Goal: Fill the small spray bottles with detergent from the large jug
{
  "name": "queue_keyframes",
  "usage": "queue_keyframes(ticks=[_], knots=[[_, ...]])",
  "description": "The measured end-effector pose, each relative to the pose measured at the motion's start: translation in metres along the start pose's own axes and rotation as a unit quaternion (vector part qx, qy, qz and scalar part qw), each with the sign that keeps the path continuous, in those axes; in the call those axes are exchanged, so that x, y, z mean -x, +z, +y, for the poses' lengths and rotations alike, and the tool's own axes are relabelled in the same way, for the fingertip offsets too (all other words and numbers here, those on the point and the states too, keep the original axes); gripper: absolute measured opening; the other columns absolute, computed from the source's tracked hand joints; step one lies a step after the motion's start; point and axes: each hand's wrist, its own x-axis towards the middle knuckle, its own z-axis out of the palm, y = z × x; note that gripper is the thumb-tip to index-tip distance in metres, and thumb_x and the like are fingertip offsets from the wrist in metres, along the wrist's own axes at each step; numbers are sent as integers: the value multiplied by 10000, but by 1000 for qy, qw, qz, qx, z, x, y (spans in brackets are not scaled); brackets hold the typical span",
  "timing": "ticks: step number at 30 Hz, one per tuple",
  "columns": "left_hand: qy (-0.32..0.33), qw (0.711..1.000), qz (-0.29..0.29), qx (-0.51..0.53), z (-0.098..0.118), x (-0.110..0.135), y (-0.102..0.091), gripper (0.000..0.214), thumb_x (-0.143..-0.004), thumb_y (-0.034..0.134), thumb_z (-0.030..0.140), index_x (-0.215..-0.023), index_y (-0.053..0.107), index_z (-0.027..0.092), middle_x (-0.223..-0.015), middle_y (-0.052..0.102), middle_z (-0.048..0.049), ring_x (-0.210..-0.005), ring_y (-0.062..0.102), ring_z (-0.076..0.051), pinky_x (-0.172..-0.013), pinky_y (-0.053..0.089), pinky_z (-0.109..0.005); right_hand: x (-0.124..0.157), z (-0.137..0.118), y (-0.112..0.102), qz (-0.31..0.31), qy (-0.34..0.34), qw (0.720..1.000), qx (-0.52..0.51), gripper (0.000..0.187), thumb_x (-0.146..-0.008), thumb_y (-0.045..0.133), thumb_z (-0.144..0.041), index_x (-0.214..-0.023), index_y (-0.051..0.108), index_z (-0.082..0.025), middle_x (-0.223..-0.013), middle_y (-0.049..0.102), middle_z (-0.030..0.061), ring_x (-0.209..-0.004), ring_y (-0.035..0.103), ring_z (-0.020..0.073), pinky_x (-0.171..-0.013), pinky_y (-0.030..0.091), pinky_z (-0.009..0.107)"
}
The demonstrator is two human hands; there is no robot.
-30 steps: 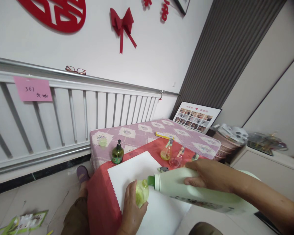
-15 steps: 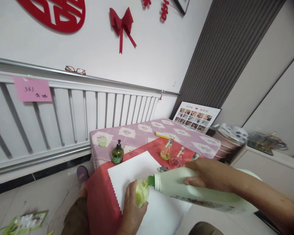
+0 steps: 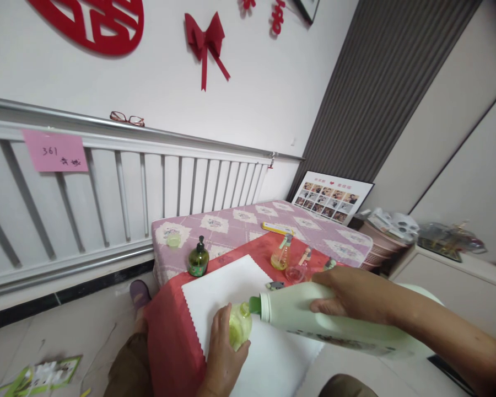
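Observation:
My left hand (image 3: 223, 353) is wrapped round a small clear bottle (image 3: 240, 325) holding yellow-green liquid, above a white scalloped mat (image 3: 273, 353). Tipped almost on its side, a large pale green jug (image 3: 297, 306) is gripped by my right hand (image 3: 347, 295). The jug's green spout (image 3: 254, 305) points left, right at the mouth of the small bottle; whether they touch I cannot tell. A grey-green pump top (image 3: 275, 285) lies on the mat's far edge. Beyond it stand a clear spray bottle (image 3: 280, 258) with yellow liquid and a pinkish clear bottle (image 3: 296, 273).
A dark green pump bottle (image 3: 198, 259) stands left of the mat on the red cloth (image 3: 173, 331). Farther back on the patterned tablecloth (image 3: 242, 216) are a yellow-and-white box (image 3: 278, 228) and a pale green piece (image 3: 174, 240). A white radiator (image 3: 149, 187) runs behind the table.

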Motion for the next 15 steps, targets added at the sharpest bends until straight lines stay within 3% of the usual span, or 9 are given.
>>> queue_keyframes(ticks=[15], knots=[[-2,1000,1,11,-3,-1,1,804,-681,579,201,-1431,305,110,-1468,405,-147,-1399,343,-226,-1199,271,-323,0,0,0,-3,6,1000,5,321,-824,537,-522,-896,634,-224,-989,725,130,-882,664,339,-703,462,391]])
